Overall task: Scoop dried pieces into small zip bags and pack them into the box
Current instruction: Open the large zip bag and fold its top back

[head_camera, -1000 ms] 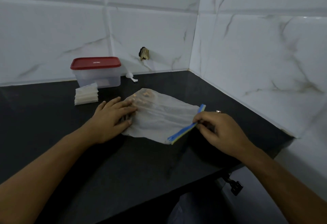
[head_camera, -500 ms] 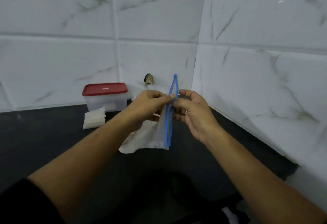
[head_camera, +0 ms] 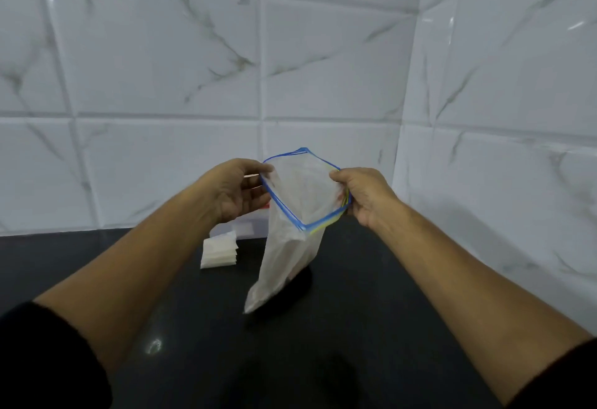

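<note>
Head: left hand (head_camera: 237, 190), right hand (head_camera: 361, 195) pinch zip bag (head_camera: 290, 240) mouth apart.

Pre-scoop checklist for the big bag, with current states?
1. Mouth of the large clear zip bag with blue seal open: ok.
2. left hand and right hand gripping opposite rims: ok.
3. stack of small white zip bags ready on the black counter: ok.
4. Scoop in view: not ok.
5. A hand free to scoop: not ok.
6. Lid off the clear plastic box: cannot tell, mostly hidden.
</note>
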`<state>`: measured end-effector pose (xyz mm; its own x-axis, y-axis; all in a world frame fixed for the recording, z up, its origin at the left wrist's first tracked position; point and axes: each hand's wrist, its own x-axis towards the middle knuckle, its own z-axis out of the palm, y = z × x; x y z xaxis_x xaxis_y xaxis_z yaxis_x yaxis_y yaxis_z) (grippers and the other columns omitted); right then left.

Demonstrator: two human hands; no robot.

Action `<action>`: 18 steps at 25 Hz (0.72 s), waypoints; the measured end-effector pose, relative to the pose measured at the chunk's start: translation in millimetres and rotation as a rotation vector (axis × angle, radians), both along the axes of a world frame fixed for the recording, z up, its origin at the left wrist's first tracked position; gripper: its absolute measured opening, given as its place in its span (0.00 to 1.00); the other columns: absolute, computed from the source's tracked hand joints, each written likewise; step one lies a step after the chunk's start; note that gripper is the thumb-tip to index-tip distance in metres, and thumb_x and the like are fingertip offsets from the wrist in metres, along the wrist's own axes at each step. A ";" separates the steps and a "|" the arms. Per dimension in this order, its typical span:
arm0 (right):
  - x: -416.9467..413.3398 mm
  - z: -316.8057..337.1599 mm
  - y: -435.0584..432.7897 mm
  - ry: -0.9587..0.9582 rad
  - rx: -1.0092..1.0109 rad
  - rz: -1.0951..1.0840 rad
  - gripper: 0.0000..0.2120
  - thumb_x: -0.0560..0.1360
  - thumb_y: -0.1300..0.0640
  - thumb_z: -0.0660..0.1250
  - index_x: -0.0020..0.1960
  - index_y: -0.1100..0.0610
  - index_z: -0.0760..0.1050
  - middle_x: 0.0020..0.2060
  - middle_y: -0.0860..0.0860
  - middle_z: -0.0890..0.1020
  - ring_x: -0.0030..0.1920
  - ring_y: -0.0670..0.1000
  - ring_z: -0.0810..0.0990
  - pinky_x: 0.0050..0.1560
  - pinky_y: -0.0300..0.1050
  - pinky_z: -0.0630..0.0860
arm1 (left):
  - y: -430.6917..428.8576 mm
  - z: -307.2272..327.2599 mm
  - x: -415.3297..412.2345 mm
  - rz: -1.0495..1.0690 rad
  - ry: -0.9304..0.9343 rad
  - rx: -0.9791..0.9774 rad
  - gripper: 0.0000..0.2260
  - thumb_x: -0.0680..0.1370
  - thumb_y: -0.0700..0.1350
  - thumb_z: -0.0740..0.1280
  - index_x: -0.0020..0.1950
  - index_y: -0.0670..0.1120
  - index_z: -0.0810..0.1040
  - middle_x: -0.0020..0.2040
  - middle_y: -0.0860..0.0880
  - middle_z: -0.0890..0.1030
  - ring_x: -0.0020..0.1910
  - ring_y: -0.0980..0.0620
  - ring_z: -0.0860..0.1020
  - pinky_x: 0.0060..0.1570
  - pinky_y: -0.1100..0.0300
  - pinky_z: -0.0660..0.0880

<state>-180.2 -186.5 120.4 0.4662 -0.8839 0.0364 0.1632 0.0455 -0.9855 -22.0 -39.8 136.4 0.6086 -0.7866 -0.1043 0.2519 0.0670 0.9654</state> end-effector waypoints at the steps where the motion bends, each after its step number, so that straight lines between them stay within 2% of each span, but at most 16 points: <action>1: 0.8 4.5 -2.0 0.021 -0.007 -0.008 0.02 0.79 0.64 0.70 0.51 0.61 0.78 0.37 0.56 0.80 0.27 0.50 0.79 0.31 0.45 0.80 | 3.9 2.8 7.2 0.015 0.005 0.000 0.01 0.78 0.39 0.71 0.47 0.42 0.82 0.38 0.47 0.81 0.31 0.52 0.80 0.28 0.62 0.79; 3: 2.3 11.2 -7.6 0.020 0.029 0.007 0.02 0.80 0.64 0.70 0.49 0.61 0.77 0.34 0.54 0.77 0.22 0.48 0.77 0.25 0.41 0.77 | 7.7 8.1 17.3 0.012 -0.013 0.009 0.02 0.78 0.40 0.70 0.48 0.42 0.81 0.38 0.48 0.80 0.31 0.53 0.79 0.28 0.62 0.79; 7: 5.7 28.5 -7.0 -0.084 0.186 0.110 0.07 0.81 0.62 0.69 0.45 0.62 0.77 0.30 0.52 0.77 0.23 0.49 0.80 0.25 0.41 0.80 | 7.3 23.1 23.1 -0.016 -0.058 0.062 0.06 0.78 0.43 0.72 0.49 0.43 0.78 0.35 0.48 0.79 0.30 0.53 0.77 0.27 0.62 0.78; 11: 16.4 42.6 -1.7 -0.021 0.123 0.152 0.07 0.82 0.63 0.66 0.46 0.63 0.78 0.32 0.54 0.80 0.24 0.50 0.81 0.26 0.43 0.81 | -0.1 36.8 20.8 0.023 -0.324 0.211 0.06 0.76 0.45 0.76 0.44 0.44 0.83 0.36 0.48 0.77 0.30 0.53 0.74 0.26 0.62 0.75; 13: 20.8 41.7 3.3 0.051 0.080 0.183 0.07 0.82 0.64 0.64 0.47 0.63 0.78 0.34 0.55 0.81 0.24 0.50 0.82 0.26 0.44 0.81 | -2.4 36.9 20.0 0.003 -0.407 0.271 0.05 0.74 0.43 0.77 0.46 0.43 0.85 0.37 0.48 0.76 0.31 0.52 0.74 0.27 0.62 0.75; 15: 21.2 37.5 5.7 0.077 0.085 0.205 0.08 0.82 0.65 0.63 0.46 0.64 0.78 0.35 0.56 0.82 0.25 0.50 0.82 0.28 0.44 0.83 | -0.3 33.5 21.1 -0.065 -0.326 0.284 0.06 0.76 0.42 0.75 0.51 0.41 0.86 0.41 0.47 0.79 0.34 0.52 0.77 0.28 0.61 0.79; 18: 18.0 29.7 -1.0 0.050 0.171 0.200 0.11 0.83 0.65 0.61 0.46 0.65 0.79 0.34 0.55 0.83 0.28 0.51 0.83 0.29 0.43 0.83 | 7.7 21.1 29.4 -0.157 -0.049 0.213 0.08 0.82 0.42 0.66 0.48 0.42 0.84 0.40 0.48 0.85 0.37 0.52 0.83 0.33 0.59 0.83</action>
<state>-162.3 -187.5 150.1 0.6299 -0.7652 -0.1330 0.0854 0.2385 -0.9674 7.4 -32.1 157.5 0.4893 -0.8353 -0.2507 0.1960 -0.1748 0.9649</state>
